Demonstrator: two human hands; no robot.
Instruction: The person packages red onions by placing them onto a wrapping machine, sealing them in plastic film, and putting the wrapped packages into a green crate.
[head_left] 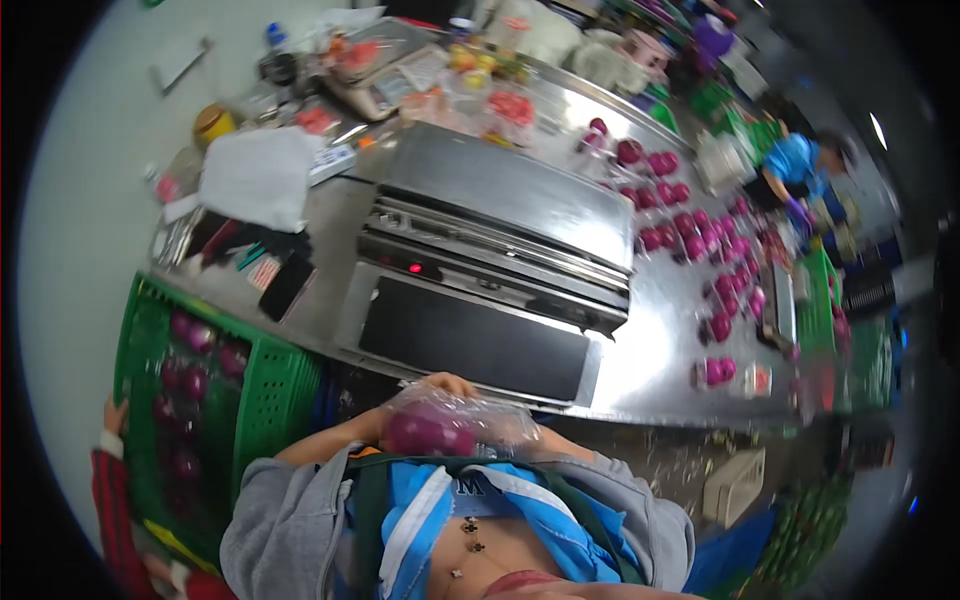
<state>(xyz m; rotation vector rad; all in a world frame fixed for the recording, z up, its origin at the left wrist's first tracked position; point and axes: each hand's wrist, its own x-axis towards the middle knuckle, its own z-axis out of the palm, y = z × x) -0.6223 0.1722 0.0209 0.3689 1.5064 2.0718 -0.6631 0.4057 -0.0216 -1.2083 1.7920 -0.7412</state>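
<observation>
And here's the sealer [495,250], red lamp [416,268] lit on its front, with the bag [505,425] held just off its near edge: clear film, purple onions [428,428] bulging in its left end! The left hand [446,384] has its fingers curled over the bag's far side, nearly closed on it; the right hand is lost behind the film, so no telling how open that grip is or what it holds.

Partway through, I'd judge! Left of the sealer, the green crate [272,410] already carries filmed onions [195,383]; to its right, clusters of desk onions [690,225] spread over the desk [655,350], seemingly the remainder, though too blurred to call wrapped or loose. Is the held bag closed? Can't tell.

More containers: beyond the sealer, a clear pack [510,108] of something red; well to its right, a second crate [818,275], contents unclear; lower right of it, a pale basket [735,487], inside hard to read. And a co-worker's hand [115,414] touches the green crate's outer side!
</observation>
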